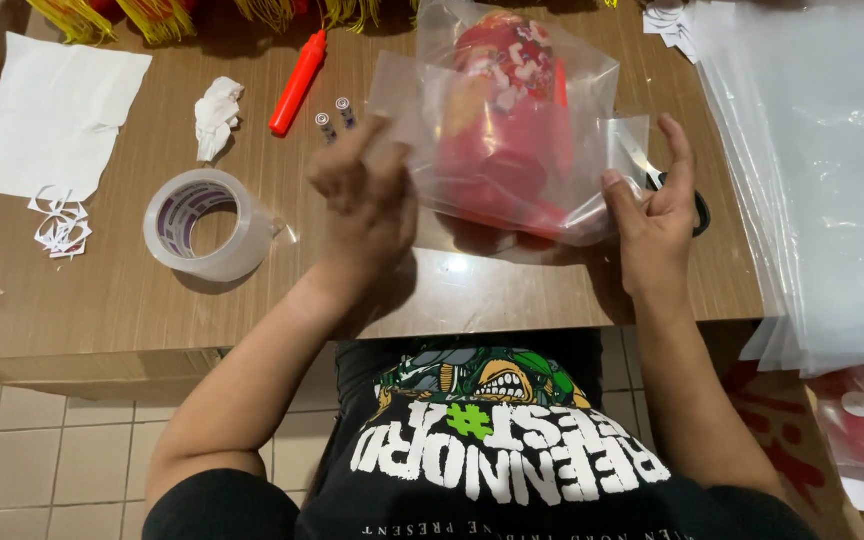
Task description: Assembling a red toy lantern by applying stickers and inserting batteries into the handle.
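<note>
The clear plastic bag (512,130) with the red paper decoration (500,110) inside sits on the wooden tabletop (132,290), just past the person's hands. The right hand (657,205) is on the bag's near right corner, thumb pinched against the film and the other fingers spread open. The left hand (367,195) is raised beside the bag's left edge, and it's motion-blurred, so I can't tell if its grip is clamped on the flap or just loose. Best bet, I'd say: keep that right corner pinned flat and smooth the open flap down without wrinkles (thin film bunches fast). Hard to make out: the scissors (687,195) are mostly hidden behind the right hand and bag, and the decoration's shape is muddled by glare. The tape roll (204,222), two small batteries (336,118) and orange marker (298,82) lie off to the left.
</note>
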